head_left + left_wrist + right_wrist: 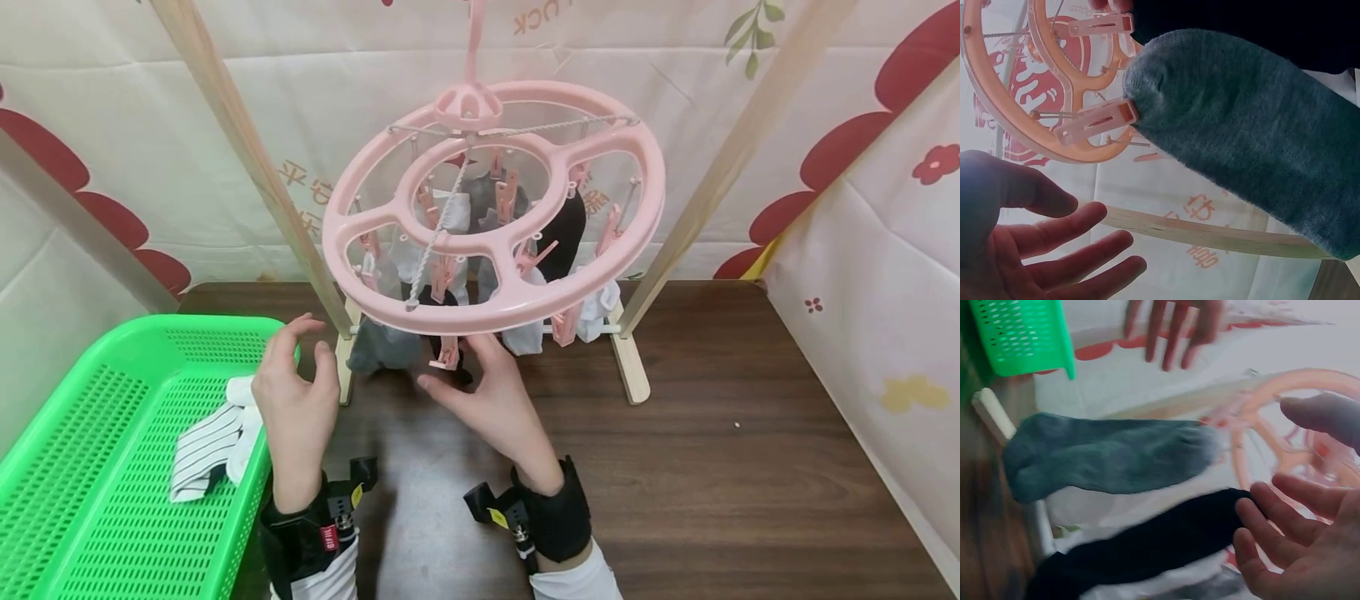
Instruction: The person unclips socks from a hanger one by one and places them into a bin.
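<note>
A round pink clip hanger (480, 317) hangs with several socks clipped round it. My left hand (296, 404) is held up beside the basket's right rim, empty, thumb and fingers spread. In the left wrist view a grey-green sock (1229, 119) hangs from a pink clip (1097, 122), apart from that hand. Under the front of the ring is my right hand (498, 404), thumb and fingers apart. Its fingertips (1247, 512) lie at the clipped end of a black sock (1154, 540). A front clip (447, 354) shows just above its thumb.
On the left stands a green basket (112, 417) with striped and white socks (206, 450) in it. Wooden posts (247, 150) flank the hanger, their feet (630, 367) resting on the brown table (720, 483). A printed cloth (675, 50) hangs behind.
</note>
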The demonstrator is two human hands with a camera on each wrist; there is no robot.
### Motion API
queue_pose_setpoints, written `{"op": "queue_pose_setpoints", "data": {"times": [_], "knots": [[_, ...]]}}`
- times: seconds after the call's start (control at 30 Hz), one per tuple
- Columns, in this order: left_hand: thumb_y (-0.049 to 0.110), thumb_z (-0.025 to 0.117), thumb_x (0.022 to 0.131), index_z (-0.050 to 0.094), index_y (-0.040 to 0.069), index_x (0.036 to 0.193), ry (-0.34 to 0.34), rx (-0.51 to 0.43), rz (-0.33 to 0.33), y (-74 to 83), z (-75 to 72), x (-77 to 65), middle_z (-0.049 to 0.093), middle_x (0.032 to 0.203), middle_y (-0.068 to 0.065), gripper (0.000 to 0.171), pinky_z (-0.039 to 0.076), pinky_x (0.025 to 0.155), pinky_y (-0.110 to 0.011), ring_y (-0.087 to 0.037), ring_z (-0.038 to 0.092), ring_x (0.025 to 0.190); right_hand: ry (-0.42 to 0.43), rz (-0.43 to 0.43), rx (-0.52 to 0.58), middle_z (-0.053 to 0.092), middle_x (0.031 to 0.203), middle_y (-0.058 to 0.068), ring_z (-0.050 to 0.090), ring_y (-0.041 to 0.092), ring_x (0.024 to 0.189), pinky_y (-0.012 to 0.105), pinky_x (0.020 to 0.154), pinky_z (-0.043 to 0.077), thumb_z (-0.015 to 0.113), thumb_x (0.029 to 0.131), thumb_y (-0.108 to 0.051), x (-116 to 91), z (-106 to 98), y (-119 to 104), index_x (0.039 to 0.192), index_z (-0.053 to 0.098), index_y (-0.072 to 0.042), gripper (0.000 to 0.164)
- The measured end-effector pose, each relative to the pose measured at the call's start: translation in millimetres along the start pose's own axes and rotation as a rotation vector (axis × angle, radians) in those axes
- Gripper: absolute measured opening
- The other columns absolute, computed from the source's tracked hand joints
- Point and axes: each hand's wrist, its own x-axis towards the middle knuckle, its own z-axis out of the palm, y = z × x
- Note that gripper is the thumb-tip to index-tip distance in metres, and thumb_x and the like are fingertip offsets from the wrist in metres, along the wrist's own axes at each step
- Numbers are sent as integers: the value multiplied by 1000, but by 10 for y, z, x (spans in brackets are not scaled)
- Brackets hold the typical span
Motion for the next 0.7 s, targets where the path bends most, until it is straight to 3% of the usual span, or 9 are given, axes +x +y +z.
{"op": "queue_pose_setpoints", "data": {"times": [0.1,0.17,0.23,0.27,0.3,0.37,0.4,0.47,0.7], "knots": [[-7,55,88,66,-6,102,-3,6,0,1,3,6,63,117,-20,18,40,90,-54,-37,56,112,36,-10,-18,44,86,4,41,19,83,36,75,34,78,79,-6,43,165,55,91,50,-7,31],[-6,55,88,65,-6,103,-3,12,1,0,5,14,63,116,-20,18,40,91,-54,-36,56,112,59,3,4,37,81,4,36,20,78,35,73,29,78,80,-6,71,264,76,90,47,-5,32],[-6,55,88,65,-6,103,-1,13,4,-2,7,22,64,115,-21,18,41,90,-53,-36,56,111,69,42,72,25,80,4,30,20,75,36,74,23,76,82,-6,102,340,86,99,54,-5,28],[-6,55,89,65,-6,103,0,15,4,-5,9,26,64,114,-21,18,41,89,-53,-36,57,110,62,67,105,32,81,2,35,18,78,34,76,23,75,83,-7,121,367,85,111,58,-6,33],[-5,55,89,66,-6,104,2,16,4,-5,10,28,64,113,-21,18,42,87,-52,-36,58,108,59,83,134,41,85,1,41,16,84,31,79,25,74,84,-7,146,396,91,125,57,-8,44],[-5,55,89,66,-6,104,5,18,5,-11,12,31,65,110,-21,19,43,82,-51,-37,59,103,60,102,165,56,109,-1,48,10,107,29,90,31,73,85,-8,195,446,93,142,48,-12,63],[-5,55,89,66,-6,104,7,19,2,-13,11,31,65,109,-21,19,43,80,-50,-37,59,100,59,98,175,55,127,-2,44,8,122,30,99,32,73,86,-8,224,468,91,145,44,-12,66],[-4,55,89,66,-6,105,12,25,4,-20,9,29,65,108,-21,19,42,76,-49,-37,60,95,53,56,148,40,150,-1,27,8,139,35,107,29,72,86,-8,283,509,89,146,42,-10,68],[-6,55,89,67,-4,104,24,34,32,-18,-4,13,67,103,-19,20,35,63,-36,-31,52,67,22,-60,149,40,149,6,30,13,139,31,110,24,71,87,-8,371,589,12,145,41,-5,65]]}}
